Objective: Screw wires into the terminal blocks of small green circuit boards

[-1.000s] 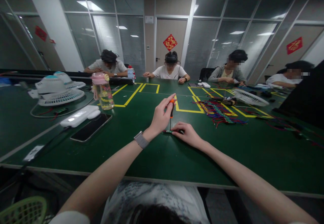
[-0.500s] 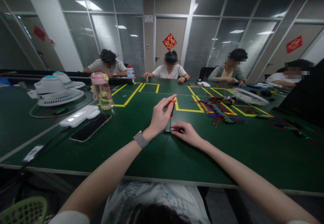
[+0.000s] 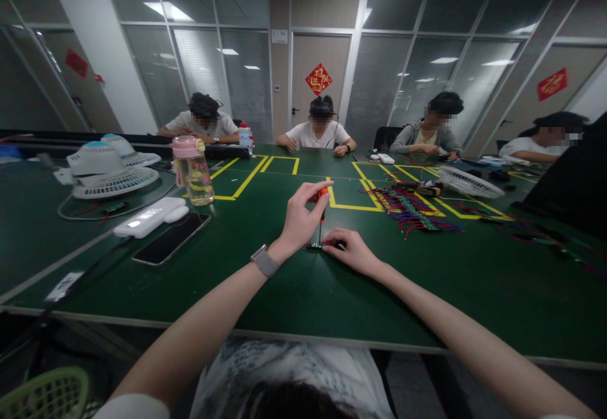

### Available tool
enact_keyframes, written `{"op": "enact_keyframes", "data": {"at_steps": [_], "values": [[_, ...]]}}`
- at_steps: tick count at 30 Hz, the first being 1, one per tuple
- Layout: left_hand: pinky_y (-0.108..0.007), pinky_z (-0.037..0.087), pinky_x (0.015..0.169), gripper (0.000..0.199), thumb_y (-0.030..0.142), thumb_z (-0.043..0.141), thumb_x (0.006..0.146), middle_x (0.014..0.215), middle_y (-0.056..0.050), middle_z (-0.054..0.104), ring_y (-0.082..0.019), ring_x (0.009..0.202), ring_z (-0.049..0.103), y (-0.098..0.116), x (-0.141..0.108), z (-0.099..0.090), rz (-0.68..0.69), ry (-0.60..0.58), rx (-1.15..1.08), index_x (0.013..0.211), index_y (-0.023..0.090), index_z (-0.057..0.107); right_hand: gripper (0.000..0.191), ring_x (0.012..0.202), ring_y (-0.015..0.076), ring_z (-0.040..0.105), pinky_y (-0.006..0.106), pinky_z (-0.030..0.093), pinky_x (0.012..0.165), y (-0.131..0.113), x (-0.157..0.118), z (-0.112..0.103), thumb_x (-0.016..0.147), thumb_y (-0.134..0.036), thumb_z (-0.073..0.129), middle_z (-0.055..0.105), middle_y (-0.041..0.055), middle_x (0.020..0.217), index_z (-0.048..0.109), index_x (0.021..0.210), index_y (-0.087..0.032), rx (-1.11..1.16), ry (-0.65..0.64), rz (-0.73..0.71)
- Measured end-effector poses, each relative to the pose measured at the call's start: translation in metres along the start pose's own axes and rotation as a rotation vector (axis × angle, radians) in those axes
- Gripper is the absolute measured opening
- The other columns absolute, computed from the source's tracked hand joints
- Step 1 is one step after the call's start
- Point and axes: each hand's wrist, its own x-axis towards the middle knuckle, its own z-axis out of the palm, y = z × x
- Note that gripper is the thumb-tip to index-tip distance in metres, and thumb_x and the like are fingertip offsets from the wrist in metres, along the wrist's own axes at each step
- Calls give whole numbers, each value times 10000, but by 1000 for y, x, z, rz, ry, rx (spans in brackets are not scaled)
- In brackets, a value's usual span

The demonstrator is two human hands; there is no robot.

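In the head view, my left hand (image 3: 302,217) is closed on the orange and black handle of a screwdriver (image 3: 323,207). The screwdriver stands upright, its thin shaft reaching down to a small circuit board (image 3: 313,246) on the green table. My right hand (image 3: 349,249) rests on the table just right of the board, thumb and fingertips pinching at the board's right end. A small dark item shows partly between the fingers of that hand; I cannot make out what it is.
Left on the table (image 3: 213,305) are a phone (image 3: 171,239), a white power strip (image 3: 149,217), a pink-lidded bottle (image 3: 196,172) and white fans (image 3: 111,169). Wired circuit boards (image 3: 412,207) lie to the right. Several people sit across the table.
The fingers of my left hand have shifted slightly around the screwdriver handle. My right hand has stayed in place. Across the table, the middle person's hand has moved a little.
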Motion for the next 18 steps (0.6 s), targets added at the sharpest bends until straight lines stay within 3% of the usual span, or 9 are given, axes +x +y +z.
{"op": "enact_keyframes", "data": {"at_steps": [3,8,14,18], "values": [[-254,482,812,230,259,530,898,984,-50,577,-137,898,582,1,0,-1,8,22,57,1081,213,662,116,728,156,613,284,487,698,-1,0,0,809,-198,630,661,54,828,718,873,-158,0,1,6],[-277,469,883,333,221,418,948,1133,-66,598,-143,985,600,-1,0,0,-7,-47,-62,1249,231,561,115,715,151,608,278,483,685,0,0,1,806,-186,633,653,51,814,719,875,-155,2,0,1],[-246,477,788,199,250,611,848,941,-35,574,-133,855,571,2,0,1,35,49,61,1032,216,677,106,703,147,603,276,485,681,3,0,2,799,-185,645,655,43,813,718,873,-165,8,11,-5],[-262,468,837,266,266,473,929,1033,-58,566,-135,914,576,1,0,0,12,29,32,1125,226,648,110,706,149,609,278,485,681,3,0,1,804,-191,642,655,42,813,720,879,-172,4,11,-14]]}}
